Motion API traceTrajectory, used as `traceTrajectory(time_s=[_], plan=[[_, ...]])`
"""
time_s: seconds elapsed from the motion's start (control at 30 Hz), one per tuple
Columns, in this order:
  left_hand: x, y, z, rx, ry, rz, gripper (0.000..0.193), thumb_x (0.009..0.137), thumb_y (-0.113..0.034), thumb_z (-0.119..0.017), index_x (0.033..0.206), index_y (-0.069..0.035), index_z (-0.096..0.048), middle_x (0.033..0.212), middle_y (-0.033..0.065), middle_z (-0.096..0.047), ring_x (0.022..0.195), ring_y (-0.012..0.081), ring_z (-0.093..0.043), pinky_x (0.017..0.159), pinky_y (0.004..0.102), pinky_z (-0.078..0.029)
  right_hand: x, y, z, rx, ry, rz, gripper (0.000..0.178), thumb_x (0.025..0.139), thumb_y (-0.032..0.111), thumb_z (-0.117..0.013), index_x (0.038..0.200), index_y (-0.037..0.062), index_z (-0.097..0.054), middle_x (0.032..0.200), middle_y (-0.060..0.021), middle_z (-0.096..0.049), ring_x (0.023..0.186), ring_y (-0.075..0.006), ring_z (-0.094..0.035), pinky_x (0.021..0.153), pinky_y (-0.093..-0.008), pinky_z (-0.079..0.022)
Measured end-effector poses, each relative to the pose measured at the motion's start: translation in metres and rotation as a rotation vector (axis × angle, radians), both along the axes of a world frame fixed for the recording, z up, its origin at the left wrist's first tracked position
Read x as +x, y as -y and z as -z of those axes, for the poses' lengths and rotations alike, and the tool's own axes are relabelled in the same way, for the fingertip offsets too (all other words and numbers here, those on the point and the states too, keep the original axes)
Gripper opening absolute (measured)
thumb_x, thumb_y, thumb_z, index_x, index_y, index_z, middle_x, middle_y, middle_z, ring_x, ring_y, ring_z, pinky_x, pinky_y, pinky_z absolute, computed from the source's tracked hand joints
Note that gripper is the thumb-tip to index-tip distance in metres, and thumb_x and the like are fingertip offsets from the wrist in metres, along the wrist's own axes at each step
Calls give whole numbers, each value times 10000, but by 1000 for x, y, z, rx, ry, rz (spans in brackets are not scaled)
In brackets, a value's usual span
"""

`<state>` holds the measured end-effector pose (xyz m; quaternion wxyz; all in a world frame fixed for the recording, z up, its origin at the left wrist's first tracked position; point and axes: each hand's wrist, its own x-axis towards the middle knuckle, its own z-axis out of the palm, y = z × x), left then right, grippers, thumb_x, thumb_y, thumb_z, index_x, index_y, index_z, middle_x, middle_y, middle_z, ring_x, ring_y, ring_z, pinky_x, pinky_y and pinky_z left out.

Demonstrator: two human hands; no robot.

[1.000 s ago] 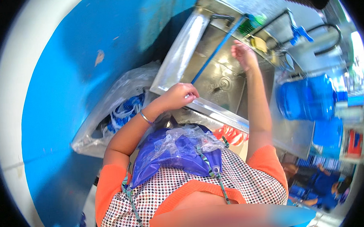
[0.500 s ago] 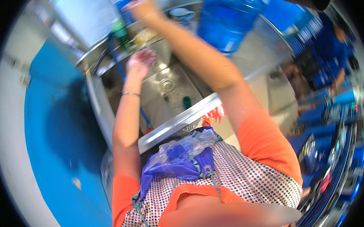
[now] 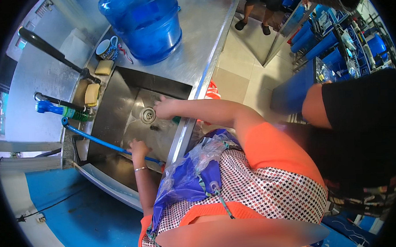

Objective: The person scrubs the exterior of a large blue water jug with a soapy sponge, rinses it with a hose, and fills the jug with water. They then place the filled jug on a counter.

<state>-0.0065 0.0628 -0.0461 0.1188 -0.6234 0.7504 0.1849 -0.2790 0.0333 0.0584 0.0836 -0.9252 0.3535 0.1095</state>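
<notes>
Both my hands are over a steel sink (image 3: pixel 117 89). My right hand (image 3: pixel 164 108) is low in the basin beside the round drain (image 3: pixel 147 115), fingers apart and nothing seen in them. Further left, my left hand (image 3: pixel 139 148), with a bracelet at the wrist, hangs over the basin with its fingers spread. It is right by a thin blue hose or rod (image 3: pixel 97 140) that slants across the sink; whether they touch I cannot tell. A small dark scrap (image 3: pixel 154 128) lies near the drain.
Along the sink's back edge are yellow sponges (image 3: pixel 91 95), a green bottle (image 3: pixel 77 114), a patterned mug (image 3: pixel 107 49) and a long black-handled tap (image 3: pixel 49 48). A big blue water jug (image 3: pixel 147 28) stands on the steel counter (image 3: pixel 202 21). Close on my right is a person in black (image 3: pixel 360 103).
My right hand has come down from the sink's far edge to the drain. My left hand has drawn back toward me. The view has turned, and a person in black now shows close by.
</notes>
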Motion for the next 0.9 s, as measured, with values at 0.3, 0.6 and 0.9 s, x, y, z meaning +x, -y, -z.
traceTrajectory(time_s=[0.3,0.6,0.9], plan=[[-35,-53,-83,53,-469,2,473,870,-304,-640,1250,-27,-587,1226,237,-585,1155,390,-552,983,421,-431,-24,-25,7,304,197,147,434,836,285,-666,1247,157,-616,1107,-189,-627,1048,-372,-606,893,-473,-481],[-7,-98,-128,77,-598,-104,476,880,-285,-620,1250,9,-567,1195,248,-581,1145,385,-543,981,417,-425,-17,-47,-6,313,375,158,430,835,284,-675,1245,165,-620,1102,-184,-647,1034,-365,-619,888,-478,-491],[-14,-102,-131,69,-636,-137,468,879,-290,-633,1241,0,-574,1146,226,-592,1078,372,-569,936,408,-446,-19,-40,-20,268,450,129,414,847,241,-669,1246,148,-609,1015,-159,-633,969,-366,-611,852,-452,-489]])
